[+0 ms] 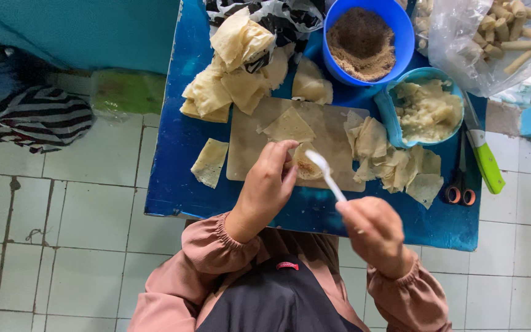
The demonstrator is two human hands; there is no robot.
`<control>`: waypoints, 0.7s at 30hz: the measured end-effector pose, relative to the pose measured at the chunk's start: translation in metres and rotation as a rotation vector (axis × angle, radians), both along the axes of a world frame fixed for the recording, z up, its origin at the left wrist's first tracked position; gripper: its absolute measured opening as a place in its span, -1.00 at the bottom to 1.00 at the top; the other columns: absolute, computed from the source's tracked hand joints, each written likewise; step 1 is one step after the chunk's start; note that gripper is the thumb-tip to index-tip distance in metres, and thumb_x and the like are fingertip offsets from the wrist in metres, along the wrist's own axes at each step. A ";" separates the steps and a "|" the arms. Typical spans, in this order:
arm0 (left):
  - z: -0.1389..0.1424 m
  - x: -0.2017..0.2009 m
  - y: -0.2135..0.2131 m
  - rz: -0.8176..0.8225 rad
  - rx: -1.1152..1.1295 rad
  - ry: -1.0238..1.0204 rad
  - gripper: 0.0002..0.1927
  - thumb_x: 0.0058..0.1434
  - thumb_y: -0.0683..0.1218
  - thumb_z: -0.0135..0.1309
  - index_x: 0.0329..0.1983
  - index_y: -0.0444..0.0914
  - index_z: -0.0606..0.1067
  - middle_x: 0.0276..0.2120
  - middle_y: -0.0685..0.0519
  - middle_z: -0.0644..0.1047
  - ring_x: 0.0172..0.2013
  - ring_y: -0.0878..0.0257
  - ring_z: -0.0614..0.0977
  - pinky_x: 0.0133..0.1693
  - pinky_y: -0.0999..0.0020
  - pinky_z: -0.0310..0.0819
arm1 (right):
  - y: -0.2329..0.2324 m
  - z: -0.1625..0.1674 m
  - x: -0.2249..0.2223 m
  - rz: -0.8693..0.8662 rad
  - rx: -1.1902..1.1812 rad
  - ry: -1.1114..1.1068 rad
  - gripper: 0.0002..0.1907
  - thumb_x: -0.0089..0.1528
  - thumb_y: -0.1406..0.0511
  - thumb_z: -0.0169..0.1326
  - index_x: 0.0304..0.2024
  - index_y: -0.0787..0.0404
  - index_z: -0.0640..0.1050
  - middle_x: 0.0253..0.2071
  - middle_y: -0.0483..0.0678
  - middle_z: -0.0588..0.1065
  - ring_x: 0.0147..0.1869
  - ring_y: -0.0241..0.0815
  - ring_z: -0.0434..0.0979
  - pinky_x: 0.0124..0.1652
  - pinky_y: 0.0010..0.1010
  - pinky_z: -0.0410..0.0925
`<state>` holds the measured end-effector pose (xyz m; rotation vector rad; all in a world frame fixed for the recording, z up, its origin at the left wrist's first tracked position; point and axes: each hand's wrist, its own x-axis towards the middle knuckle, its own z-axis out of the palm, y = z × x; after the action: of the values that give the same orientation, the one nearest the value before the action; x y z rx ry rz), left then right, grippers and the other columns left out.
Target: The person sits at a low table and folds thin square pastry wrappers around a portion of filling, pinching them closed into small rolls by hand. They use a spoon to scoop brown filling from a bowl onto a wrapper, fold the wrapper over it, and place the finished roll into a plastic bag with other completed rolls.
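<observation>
Left hand: fingers curling together and pinching a small filled wrapper, which is sitting at the near edge of the pale cutting board. Right hand: fingers closing tightly around the handle of a white plastic spoon, its bowl resting over the wrapper. The wrapper is looking thin, soft and light, likely to tear or spill if squeezed; taking it by the folded edges, not the filled middle, seems safest. One flat triangular sheet is lying further up the board. A loose heap of cut sheets is lying just right of the board, a larger stack of folded sheets at the far left, and a single sheet just off the board's left side. Beyond: a blue bowl of brown crumbs and a light-blue bowl of pale mash, both within reach. Far right: a green-handled knife, scissors, and a clear bag of rolled pieces. The blue worktop is small and crowded; its near edge is running close under the hands, and open room is showing only along the near-left strip. Tiled floor is surrounding it.
</observation>
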<state>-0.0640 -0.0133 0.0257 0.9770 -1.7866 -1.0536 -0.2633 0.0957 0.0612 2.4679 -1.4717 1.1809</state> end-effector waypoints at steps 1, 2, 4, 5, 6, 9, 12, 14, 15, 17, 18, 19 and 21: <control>0.000 0.000 0.001 -0.010 -0.001 0.013 -0.57 0.21 -0.32 0.16 0.15 -0.31 0.39 -0.25 -0.08 0.45 -0.32 0.09 0.57 -0.24 0.24 0.49 | -0.005 0.002 -0.003 -0.049 -0.051 -0.024 -0.83 0.29 0.57 0.11 -0.07 0.39 0.51 -0.19 0.11 0.54 -0.14 0.03 0.60 -0.13 -0.21 0.49; 0.001 -0.001 0.001 -0.023 0.000 0.025 -0.57 0.22 -0.31 0.17 0.15 -0.32 0.39 -0.26 -0.08 0.45 -0.32 0.09 0.57 -0.23 0.24 0.50 | -0.012 0.003 -0.006 -0.102 -0.102 -0.048 -0.85 0.30 0.58 0.10 -0.07 0.40 0.49 -0.16 0.15 0.54 -0.11 0.06 0.61 -0.11 -0.20 0.50; 0.002 -0.002 0.004 -0.027 -0.029 0.013 -0.61 0.24 -0.26 0.19 0.12 -0.32 0.41 -0.27 -0.07 0.49 -0.29 0.07 0.59 -0.21 0.23 0.50 | -0.041 0.001 -0.019 -0.219 -0.249 -0.059 -0.90 0.42 0.60 0.07 -0.07 0.40 0.48 -0.17 0.14 0.55 -0.11 0.04 0.59 -0.18 -0.27 0.46; 0.002 -0.003 0.005 -0.028 -0.045 0.006 -0.63 0.25 -0.23 0.20 0.10 -0.32 0.42 -0.28 -0.07 0.51 -0.28 0.06 0.60 -0.21 0.23 0.51 | -0.060 0.000 -0.028 -0.273 -0.237 -0.085 -0.92 0.44 0.58 0.07 -0.04 0.41 0.51 -0.22 0.11 0.53 -0.16 -0.01 0.57 -0.21 -0.29 0.44; 0.001 -0.005 0.006 -0.008 -0.094 -0.016 -0.68 0.28 -0.23 0.17 0.08 -0.31 0.43 -0.24 -0.07 0.53 -0.24 0.02 0.60 -0.17 0.21 0.51 | -0.081 -0.001 -0.038 -0.326 -0.228 -0.112 -0.92 0.46 0.57 0.07 -0.01 0.42 0.53 -0.28 0.07 0.52 -0.20 -0.07 0.56 -0.24 -0.31 0.41; -0.001 -0.009 0.008 0.031 -0.207 -0.087 -0.79 0.32 -0.22 0.11 0.01 -0.29 0.47 -0.18 -0.09 0.57 -0.14 -0.06 0.60 -0.10 0.16 0.50 | -0.147 -0.010 -0.059 -0.389 -0.147 -0.380 -0.94 0.52 0.51 0.07 0.02 0.38 0.53 -0.19 0.05 0.56 -0.21 -0.26 0.61 -0.26 -0.42 0.48; -0.005 -0.009 0.007 0.021 -0.241 -0.146 -0.87 0.31 -0.22 0.10 -0.09 -0.27 0.49 -0.19 -0.08 0.55 -0.14 -0.07 0.59 -0.10 0.14 0.49 | -0.191 -0.009 -0.077 -0.426 -0.113 -0.371 -0.89 0.45 0.53 0.04 0.00 0.35 0.55 -0.15 0.04 0.57 -0.15 -0.21 0.63 -0.19 -0.37 0.51; -0.007 -0.009 0.006 0.013 -0.255 -0.150 -0.89 0.28 -0.22 0.12 -0.13 -0.27 0.50 -0.19 -0.07 0.53 -0.14 -0.06 0.59 -0.09 0.16 0.49 | -0.199 -0.005 -0.079 -0.486 -0.162 -0.125 -0.90 0.37 0.52 0.09 -0.07 0.32 0.55 -0.17 0.06 0.55 -0.13 -0.08 0.60 -0.15 -0.29 0.47; -0.007 -0.008 0.006 0.011 -0.232 -0.166 -0.90 0.28 -0.22 0.13 -0.15 -0.27 0.51 -0.19 -0.08 0.52 -0.16 -0.06 0.58 -0.11 0.15 0.49 | -0.196 0.000 -0.080 -0.522 -0.214 0.084 -0.91 0.33 0.50 0.15 -0.13 0.29 0.55 -0.20 0.08 0.53 -0.13 0.00 0.56 -0.13 -0.24 0.42; -0.007 -0.007 0.006 0.006 -0.188 -0.195 -0.91 0.27 -0.22 0.16 -0.18 -0.28 0.52 -0.21 -0.09 0.49 -0.20 -0.07 0.56 -0.14 0.14 0.48 | -0.184 0.012 -0.077 -0.539 -0.259 0.288 -0.92 0.31 0.49 0.17 -0.16 0.29 0.55 -0.19 0.11 0.49 -0.09 0.09 0.50 -0.07 -0.18 0.35; -0.007 -0.006 0.005 -0.007 -0.180 -0.178 -0.90 0.26 -0.22 0.16 -0.17 -0.29 0.52 -0.20 -0.09 0.48 -0.19 -0.08 0.56 -0.14 0.14 0.48 | -0.170 0.015 -0.070 -0.527 -0.253 0.281 -0.93 0.34 0.50 0.14 -0.14 0.32 0.54 -0.16 0.13 0.47 -0.04 0.10 0.48 -0.02 -0.17 0.32; -0.006 -0.004 0.004 -0.017 -0.171 -0.163 -0.89 0.25 -0.23 0.17 -0.16 -0.29 0.52 -0.19 -0.10 0.48 -0.18 -0.08 0.56 -0.14 0.14 0.48 | -0.150 0.016 -0.059 -0.494 -0.171 0.233 -0.96 0.38 0.49 0.14 -0.15 0.32 0.54 -0.16 0.11 0.46 -0.03 0.09 0.47 0.01 -0.17 0.32; -0.006 -0.003 0.001 -0.026 -0.163 -0.137 -0.86 0.22 -0.24 0.17 -0.16 -0.29 0.52 -0.18 -0.10 0.47 -0.17 -0.08 0.56 -0.13 0.14 0.48 | -0.114 0.019 -0.036 -0.416 0.065 0.156 -0.93 0.38 0.43 0.17 -0.22 0.29 0.53 -0.20 0.07 0.46 -0.07 0.08 0.45 -0.01 -0.16 0.31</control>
<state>-0.0670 -0.0119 0.0195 0.9472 -1.9680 -0.8582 -0.2989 -0.0185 0.0801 2.0809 -1.8742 0.8550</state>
